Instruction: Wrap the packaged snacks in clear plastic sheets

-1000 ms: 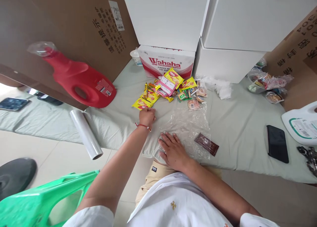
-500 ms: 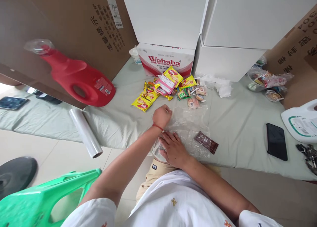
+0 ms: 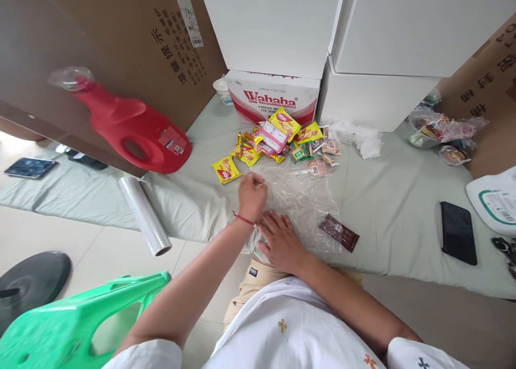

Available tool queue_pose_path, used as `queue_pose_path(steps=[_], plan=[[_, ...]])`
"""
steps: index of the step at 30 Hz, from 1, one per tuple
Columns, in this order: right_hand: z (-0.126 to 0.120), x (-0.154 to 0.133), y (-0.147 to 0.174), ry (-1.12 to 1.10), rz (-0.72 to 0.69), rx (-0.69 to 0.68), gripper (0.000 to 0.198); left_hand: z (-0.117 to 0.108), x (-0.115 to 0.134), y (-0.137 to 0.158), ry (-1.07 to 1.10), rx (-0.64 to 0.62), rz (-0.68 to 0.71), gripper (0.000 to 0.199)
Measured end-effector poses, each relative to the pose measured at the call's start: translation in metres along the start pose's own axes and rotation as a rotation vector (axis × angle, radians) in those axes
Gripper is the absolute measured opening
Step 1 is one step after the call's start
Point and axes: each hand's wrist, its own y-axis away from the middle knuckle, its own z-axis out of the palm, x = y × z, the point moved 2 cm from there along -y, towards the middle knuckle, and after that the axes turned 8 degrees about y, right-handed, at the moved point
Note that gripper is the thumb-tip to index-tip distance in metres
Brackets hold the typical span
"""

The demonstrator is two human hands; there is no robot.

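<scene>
A thin clear plastic film [image 3: 306,197] lies crinkled on the cloth in front of me. My left hand [image 3: 252,196] is closed at the film's left side, its fingers curled with the plastic pinched in them. My right hand [image 3: 282,240] rests flat on the near part of the film, fingers stretched out. On the film's right edge lies a dark brown wrapped snack bar [image 3: 339,232]. Just beyond my left hand is a yellow snack packet [image 3: 226,170], apart from a heap of snack packets [image 3: 278,135] behind the film.
A red detergent bottle [image 3: 137,130] and a roll of plastic wrap [image 3: 145,217] are at the left. Behind the snacks stands a Wahaha carton [image 3: 274,98]. To the right are a black phone [image 3: 458,232], a white jug [image 3: 495,202] and bagged snacks [image 3: 439,130]. A green stool [image 3: 76,320] stands lower left.
My left hand has moved left and slightly nearer, and the film now spreads farther left. The yellow packet has separated from the heap. My right hand stays in place.
</scene>
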Motion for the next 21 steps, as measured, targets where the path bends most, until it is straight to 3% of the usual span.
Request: queue_pose_path(steps=[3, 5, 8, 11, 16, 19, 21], plan=[[0.002, -0.001, -0.001, 0.0, -0.017, -0.007, 0.044, 0.021, 0.014, 0.032, -0.27, -0.232, 0.195, 0.017], [0.002, -0.001, -0.001, -0.004, -0.032, -0.005, 0.042, 0.032, 0.015, 0.039, -0.496, -0.336, 0.272, 0.022], [0.001, -0.003, 0.003, -0.014, -0.001, -0.008, 0.048, 0.036, 0.004, 0.03, -0.685, -0.338, 0.227, 0.033], [0.0, -0.013, 0.013, -0.041, 0.009, -0.036, 0.052, 0.029, -0.011, 0.019, -0.739, -0.323, 0.212, 0.042], [-0.008, -0.028, 0.029, -0.172, -0.107, -0.106, 0.051, 0.011, -0.03, 0.023, -0.785, -0.334, 0.299, 0.05], [-0.033, -0.002, 0.014, -0.382, -0.152, -0.119, 0.045, 0.004, -0.038, 0.027, -0.806, -0.375, 0.318, 0.053], [-0.057, 0.035, -0.015, -0.479, 0.006, -0.023, 0.038, 0.003, -0.04, 0.027, -0.823, -0.388, 0.322, 0.055]])
